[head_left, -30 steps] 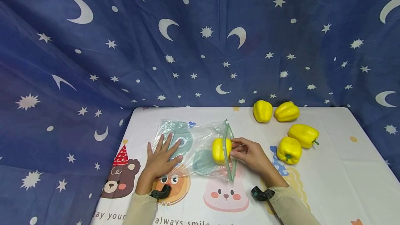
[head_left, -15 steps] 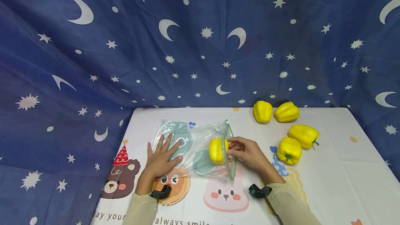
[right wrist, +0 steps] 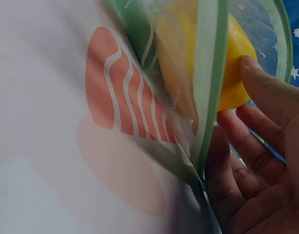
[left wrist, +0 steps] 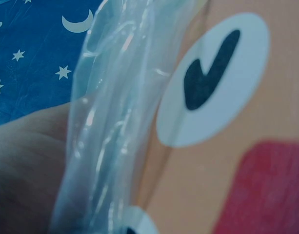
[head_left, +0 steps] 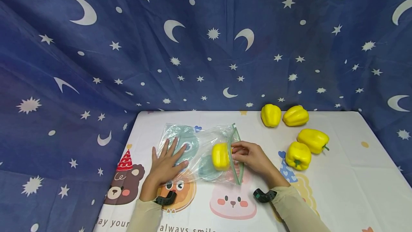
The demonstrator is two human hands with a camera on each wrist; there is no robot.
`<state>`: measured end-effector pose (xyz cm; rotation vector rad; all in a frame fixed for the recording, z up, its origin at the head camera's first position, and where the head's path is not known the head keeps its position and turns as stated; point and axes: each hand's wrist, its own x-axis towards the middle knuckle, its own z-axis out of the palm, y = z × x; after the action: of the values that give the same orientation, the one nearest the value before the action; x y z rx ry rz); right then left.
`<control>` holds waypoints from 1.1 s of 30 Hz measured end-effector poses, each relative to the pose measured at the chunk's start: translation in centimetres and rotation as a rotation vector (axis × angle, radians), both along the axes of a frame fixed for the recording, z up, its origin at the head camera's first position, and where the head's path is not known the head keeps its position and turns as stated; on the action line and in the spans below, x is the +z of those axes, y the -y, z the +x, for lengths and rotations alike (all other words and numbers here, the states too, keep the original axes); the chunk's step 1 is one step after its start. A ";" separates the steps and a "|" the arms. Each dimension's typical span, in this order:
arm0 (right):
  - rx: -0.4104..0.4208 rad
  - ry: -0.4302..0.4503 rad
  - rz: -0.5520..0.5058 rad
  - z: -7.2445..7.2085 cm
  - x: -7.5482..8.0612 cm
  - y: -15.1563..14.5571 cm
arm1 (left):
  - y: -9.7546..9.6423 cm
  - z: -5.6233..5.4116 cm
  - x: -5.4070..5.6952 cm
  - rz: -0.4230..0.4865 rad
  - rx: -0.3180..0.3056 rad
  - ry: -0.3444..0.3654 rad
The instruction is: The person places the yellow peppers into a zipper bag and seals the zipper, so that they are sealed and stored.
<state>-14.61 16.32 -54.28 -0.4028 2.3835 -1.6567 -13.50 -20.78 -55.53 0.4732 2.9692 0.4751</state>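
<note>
A clear zip bag (head_left: 207,137) with a green zip edge (head_left: 239,174) lies flat on the table, its mouth toward the right. My left hand (head_left: 168,164) rests on the bag's left part with fingers spread straight. Inside the bag near its mouth is a yellow bell pepper (head_left: 220,156). My right hand (head_left: 252,156) reaches into the mouth and holds the pepper's right end. In the right wrist view, the thumb presses one side of the pepper (right wrist: 235,73) and fingertips touch its underside. The left wrist view shows crinkled bag plastic (left wrist: 110,126) beside the left hand.
Several more yellow bell peppers lie at the back right, including one by the far edge (head_left: 270,115) and one nearest the right hand (head_left: 298,156). A printed white cloth covers the table (head_left: 360,178). A blue starry curtain (head_left: 199,46) hangs behind and at the left.
My right hand has moved left, sliding the bell pepper farther into the bag past the green zip edge. My left hand has stayed in place on the bag.
</note>
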 end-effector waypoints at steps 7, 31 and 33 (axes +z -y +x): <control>0.016 0.015 0.004 0.0 -0.1 0.5 | 0.0 0.0 0.0 -0.011 0.000 0.008; 0.062 -0.020 0.111 0.1 -0.3 0.9 | 0.1 -0.1 -0.1 -0.027 0.002 0.016; 0.052 -0.009 0.106 0.1 -0.3 0.7 | 0.1 -0.1 -0.1 -0.028 0.002 0.016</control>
<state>-14.50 15.65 -54.61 -0.4509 2.4329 -1.5021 -13.57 -20.84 -55.62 0.4617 2.9569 0.4348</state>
